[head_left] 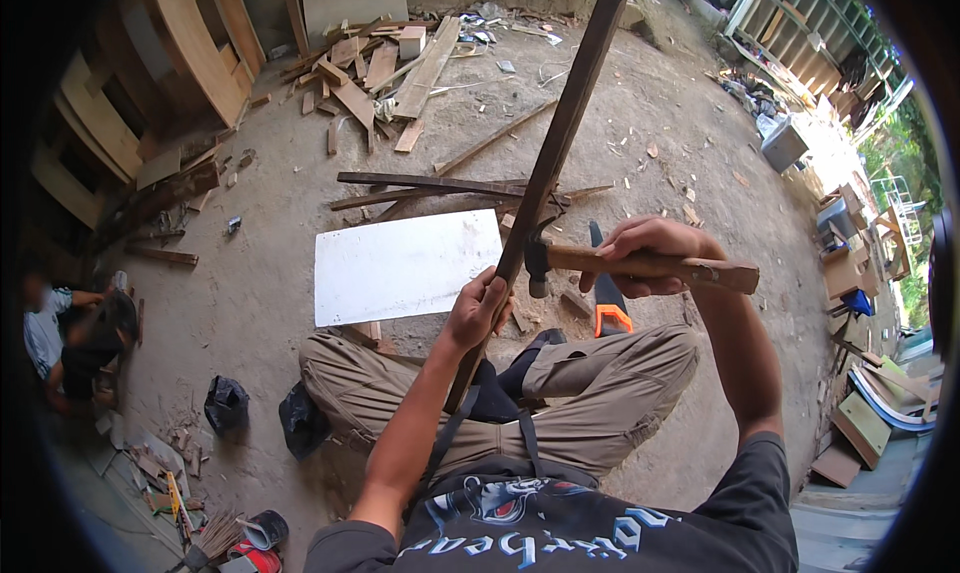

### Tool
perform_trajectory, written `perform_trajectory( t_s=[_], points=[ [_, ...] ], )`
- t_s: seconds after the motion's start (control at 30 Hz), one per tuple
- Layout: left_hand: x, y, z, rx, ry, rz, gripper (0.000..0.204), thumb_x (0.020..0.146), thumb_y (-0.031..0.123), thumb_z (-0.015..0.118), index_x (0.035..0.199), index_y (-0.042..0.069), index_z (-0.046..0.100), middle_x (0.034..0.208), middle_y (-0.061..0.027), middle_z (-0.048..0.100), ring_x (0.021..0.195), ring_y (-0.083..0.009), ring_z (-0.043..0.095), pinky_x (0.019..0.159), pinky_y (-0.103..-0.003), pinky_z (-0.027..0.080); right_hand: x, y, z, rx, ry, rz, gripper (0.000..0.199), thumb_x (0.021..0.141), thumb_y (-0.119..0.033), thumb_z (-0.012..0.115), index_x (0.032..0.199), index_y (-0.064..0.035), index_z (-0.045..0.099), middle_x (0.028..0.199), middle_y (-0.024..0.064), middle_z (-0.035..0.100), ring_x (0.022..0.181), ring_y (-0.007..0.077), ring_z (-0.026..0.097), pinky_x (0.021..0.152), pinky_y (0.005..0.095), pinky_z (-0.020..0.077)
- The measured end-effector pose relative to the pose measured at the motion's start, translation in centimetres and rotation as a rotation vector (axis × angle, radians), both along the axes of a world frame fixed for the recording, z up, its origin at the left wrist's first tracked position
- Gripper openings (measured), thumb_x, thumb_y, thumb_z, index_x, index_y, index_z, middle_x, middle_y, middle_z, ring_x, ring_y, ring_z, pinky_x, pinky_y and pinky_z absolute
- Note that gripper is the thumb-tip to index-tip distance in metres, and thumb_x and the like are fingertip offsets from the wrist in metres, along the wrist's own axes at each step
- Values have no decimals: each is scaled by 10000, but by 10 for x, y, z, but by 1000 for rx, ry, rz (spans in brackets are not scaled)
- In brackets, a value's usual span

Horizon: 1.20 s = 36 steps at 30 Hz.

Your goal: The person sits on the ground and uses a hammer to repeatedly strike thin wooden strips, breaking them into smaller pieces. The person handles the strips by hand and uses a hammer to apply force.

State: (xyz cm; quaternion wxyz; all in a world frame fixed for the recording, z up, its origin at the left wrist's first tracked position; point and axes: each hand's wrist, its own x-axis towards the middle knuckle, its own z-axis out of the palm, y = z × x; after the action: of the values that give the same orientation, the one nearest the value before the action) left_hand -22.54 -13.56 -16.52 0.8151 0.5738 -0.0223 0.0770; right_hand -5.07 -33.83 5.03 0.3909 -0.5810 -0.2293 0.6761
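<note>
A long dark wooden batten (567,113) slants up and away from my lap, its near end between my crossed legs. My left hand (478,308) is closed around its lower part. In my right hand (652,255) is a claw hammer (715,273), gripped at the middle of its wooden handle. The hammer's dark head lies against the batten's right side, the claw at its edge; whether it hooks a nail there I cannot make out. Below my right hand, a handsaw (610,308) with an orange and black handle lies on the ground.
A white board (405,268) lies flat ahead of my legs. Dark wood strips (430,183) cross beyond it, and scrap wood (350,93) is heaped farther off. Two black bags (227,403) sit at my left. At far left another person (75,333) is low to the ground.
</note>
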Motion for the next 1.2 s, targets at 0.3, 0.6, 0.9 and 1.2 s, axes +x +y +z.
perform_trajectory(
  t_s=[0.3, 0.6, 0.9, 1.2],
  points=[
    [-3, -1, 3, -51, -31, -8, 402, 1046, 449, 496, 997, 50, 521, 694, 6, 484, 481, -60, 447, 426, -231, 371, -5, 2, 8, -52, -16, 14, 460, 977, -193, 421, 1216, 161, 591, 535, 89, 522, 301, 118, 447, 266, 233, 367],
    [0, 3, -3, -37, 12, -3, 423, 1033, 463, 522, 1006, 41, 534, 670, -9, 503, 501, -60, 459, 462, -226, 405, -4, 3, 6, -8, 11, -94, 468, 1021, -224, 408, 1201, 164, 597, 567, 64, 515, 323, 109, 453, 278, 228, 370],
    [-50, 16, -85, 7, 308, -264, 652, 963, 671, 487, 889, 31, 582, 655, -26, 535, 517, -77, 512, 486, -248, 433, -36, -3, 6, -161, -145, -312, 334, 980, -155, 605, 1176, 115, 613, 657, 30, 565, 412, 84, 505, 338, 212, 396],
    [-41, -15, -97, 196, 385, 35, 725, 932, 727, 483, 667, 56, 545, 550, -1, 492, 481, -74, 482, 455, -265, 379, -37, -18, -23, -295, -353, -225, 274, 1041, -304, 554, 1087, -34, 569, 751, -14, 520, 562, 34, 464, 450, 200, 380]
  ],
)
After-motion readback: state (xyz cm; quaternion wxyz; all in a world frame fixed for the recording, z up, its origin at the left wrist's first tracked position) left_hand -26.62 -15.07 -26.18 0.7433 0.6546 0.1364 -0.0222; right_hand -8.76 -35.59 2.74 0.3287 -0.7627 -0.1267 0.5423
